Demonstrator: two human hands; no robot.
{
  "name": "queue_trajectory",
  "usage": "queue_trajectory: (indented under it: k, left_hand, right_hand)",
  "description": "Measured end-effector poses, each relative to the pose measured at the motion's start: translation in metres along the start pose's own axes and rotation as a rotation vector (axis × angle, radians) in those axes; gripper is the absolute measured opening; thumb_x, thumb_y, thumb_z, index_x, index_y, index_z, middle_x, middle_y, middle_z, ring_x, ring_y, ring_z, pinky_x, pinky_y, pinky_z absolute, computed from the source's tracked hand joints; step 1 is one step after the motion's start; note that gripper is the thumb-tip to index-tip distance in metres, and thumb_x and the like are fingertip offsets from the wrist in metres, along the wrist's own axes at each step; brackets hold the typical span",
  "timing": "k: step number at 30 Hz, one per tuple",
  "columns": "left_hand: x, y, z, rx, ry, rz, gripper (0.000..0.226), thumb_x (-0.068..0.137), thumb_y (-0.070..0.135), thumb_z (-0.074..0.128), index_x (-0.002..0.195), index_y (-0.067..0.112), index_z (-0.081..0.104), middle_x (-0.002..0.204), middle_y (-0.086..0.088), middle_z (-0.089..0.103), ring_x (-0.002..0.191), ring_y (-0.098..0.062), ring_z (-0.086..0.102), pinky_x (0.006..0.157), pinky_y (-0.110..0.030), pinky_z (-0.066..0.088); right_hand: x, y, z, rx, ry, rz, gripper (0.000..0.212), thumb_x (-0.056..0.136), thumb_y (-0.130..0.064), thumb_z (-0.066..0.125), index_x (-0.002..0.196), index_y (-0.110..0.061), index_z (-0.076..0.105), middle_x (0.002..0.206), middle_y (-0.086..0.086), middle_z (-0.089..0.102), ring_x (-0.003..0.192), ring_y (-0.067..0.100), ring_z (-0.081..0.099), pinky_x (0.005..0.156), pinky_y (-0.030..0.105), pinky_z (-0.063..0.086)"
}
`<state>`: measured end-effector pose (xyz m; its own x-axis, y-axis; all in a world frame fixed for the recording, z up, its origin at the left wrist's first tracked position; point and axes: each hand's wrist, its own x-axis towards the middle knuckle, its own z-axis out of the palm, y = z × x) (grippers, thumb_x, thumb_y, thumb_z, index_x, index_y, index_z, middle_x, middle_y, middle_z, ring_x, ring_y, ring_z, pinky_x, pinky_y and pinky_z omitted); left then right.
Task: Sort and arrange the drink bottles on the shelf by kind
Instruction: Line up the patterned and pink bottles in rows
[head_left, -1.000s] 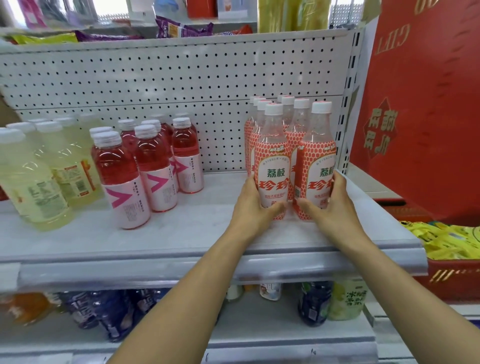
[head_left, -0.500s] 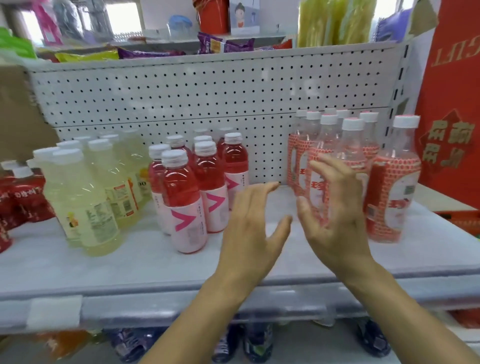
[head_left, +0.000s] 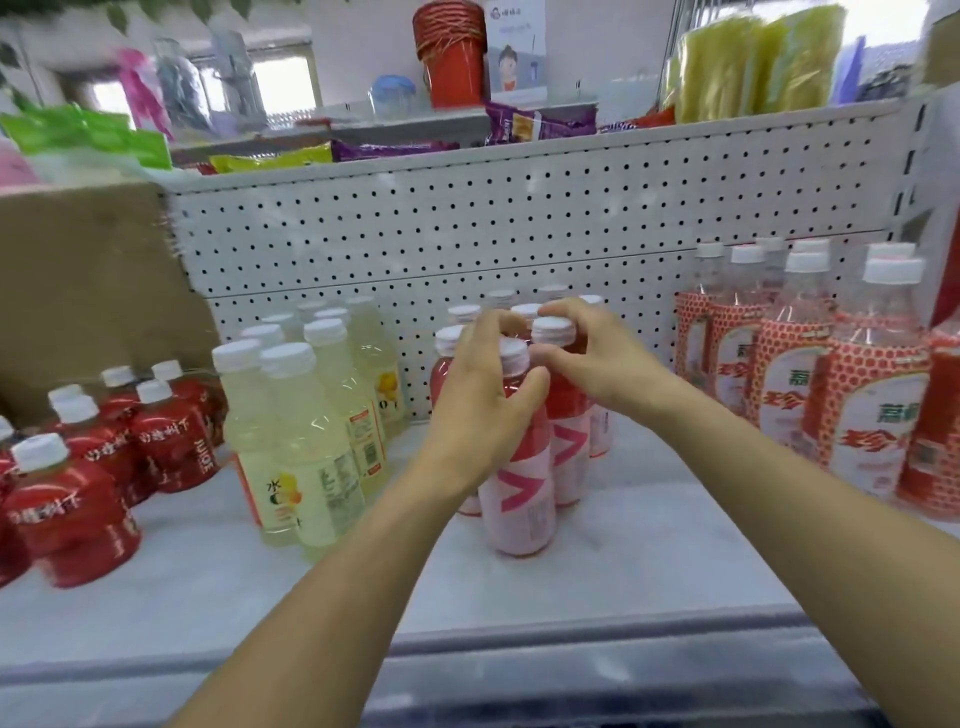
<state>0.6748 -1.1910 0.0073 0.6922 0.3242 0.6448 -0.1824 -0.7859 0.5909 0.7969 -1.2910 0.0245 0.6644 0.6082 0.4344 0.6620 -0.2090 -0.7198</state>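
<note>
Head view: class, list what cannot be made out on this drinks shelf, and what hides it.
All head view.
Pink plastic bottles with white caps: rear ones hidden behind left hand and right hand.
Red-and-white patterned bottles: cut by right edge.
Dark red bottles: cut by left edge.
Top-shelf goods: motion-blurred.

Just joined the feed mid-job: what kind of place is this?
Most likely a small shop or convenience store: a pegboard-backed shelf holds drink bottles grouped by kind, pink bottles beside yellow bottles, with snack packets on the tier above.

White pegboard back panel, bright window behind.
</note>
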Motion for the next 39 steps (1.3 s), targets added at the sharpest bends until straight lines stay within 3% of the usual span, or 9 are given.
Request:
queue_trajectory:
  k: [5,11,15,22,25,28,32,37,39]
  left_hand:
    - [-0.018,-0.008,-0.034,0.034,0.012,-0.028,0.029,0.091,0.022,0.065,0.112,0.033,0.049,0.104,0.003,0.062,0.087,-0.009,0.062,0.077,-0.027,0.052]
    - [-0.024,-0.010,-0.068,0.169,-0.002,-0.087,0.026,0.085,0.027,0.073,0.099,0.036,0.053,0.092,0.011,0.064,0.077,0.001,0.061,0.064,-0.016,0.046]
    - [-0.013,-0.005,-0.081,0.278,-0.150,-0.098,0.025,0.078,0.043,0.070,0.098,0.037,0.058,0.096,0.017,0.063,0.083,-0.001,0.062,0.076,-0.032,0.054]
    - [0.051,0.020,-0.082,0.405,-0.212,0.013,0.032,0.082,0.054,0.061,0.106,0.033,0.061,0.101,0.015,0.060,0.088,0.003,0.058,0.076,-0.024,0.048]
    - [0.084,0.016,-0.066,0.612,-0.466,-0.072,0.036,0.086,0.062,0.059,0.113,0.038,0.061,0.115,0.012,0.055,0.102,-0.008,0.058,0.082,-0.031,0.046]
    - [0.101,0.006,-0.050,0.828,-0.717,-0.170,0.028,0.084,0.059,0.067,0.101,0.038,0.067,0.105,0.012,0.065,0.095,-0.014,0.064,0.086,-0.036,0.053]
    - [0.110,0.001,-0.060,0.785,-0.726,-0.155,0.012,0.082,0.044,0.077,0.084,0.033,0.073,0.094,0.010,0.070,0.085,-0.013,0.066,0.077,-0.032,0.054]
    - [0.109,-0.003,-0.087,0.784,-0.809,-0.189,0.012,0.076,0.038,0.083,0.086,0.037,0.077,0.067,0.026,0.064,0.066,0.006,0.056,0.066,-0.023,0.045]
    - [0.110,-0.003,-0.093,0.841,-0.848,-0.185,0.014,0.077,0.033,0.083,0.084,0.042,0.075,0.065,0.024,0.063,0.064,0.004,0.056,0.064,-0.020,0.043]
  right_hand:
    - [-0.019,0.009,-0.029,-0.104,0.165,-0.008,0.033,0.088,-0.024,0.072,0.120,-0.023,0.065,0.098,-0.010,0.068,0.093,0.011,0.064,0.089,0.032,0.052]
    - [-0.037,0.013,-0.074,-0.277,0.164,0.092,0.024,0.086,-0.029,0.074,0.106,-0.023,0.062,0.096,-0.007,0.065,0.085,0.010,0.062,0.077,0.034,0.051]
    - [-0.030,0.006,-0.091,-0.391,0.008,0.169,0.026,0.085,-0.035,0.072,0.105,-0.026,0.058,0.099,-0.006,0.063,0.083,0.008,0.060,0.065,0.029,0.049]
    - [0.024,-0.027,-0.080,-0.534,-0.168,-0.058,0.045,0.089,-0.048,0.065,0.128,-0.029,0.054,0.130,-0.004,0.055,0.114,0.015,0.054,0.091,0.032,0.044]
    - [0.062,-0.028,-0.066,-0.658,-0.290,-0.040,0.047,0.092,-0.040,0.064,0.136,-0.027,0.052,0.143,0.000,0.050,0.122,0.021,0.053,0.097,0.036,0.043]
    - [0.088,-0.016,-0.055,-0.746,-0.440,0.049,0.039,0.091,-0.032,0.067,0.128,-0.022,0.061,0.126,0.003,0.062,0.085,0.018,0.066,0.070,0.029,0.053]
    - [0.099,-0.001,-0.060,-0.788,-0.397,0.065,0.025,0.090,-0.024,0.071,0.110,-0.010,0.071,0.100,0.009,0.072,0.060,0.017,0.063,0.050,0.023,0.047]
    - [0.103,0.014,-0.081,-0.824,-0.387,0.168,0.023,0.086,-0.025,0.074,0.101,-0.008,0.073,0.100,0.008,0.073,0.089,0.027,0.071,0.079,0.038,0.059]
    - [0.102,0.014,-0.087,-0.867,-0.416,0.198,0.024,0.086,-0.026,0.075,0.101,-0.006,0.072,0.097,0.011,0.074,0.087,0.030,0.073,0.076,0.039,0.061]
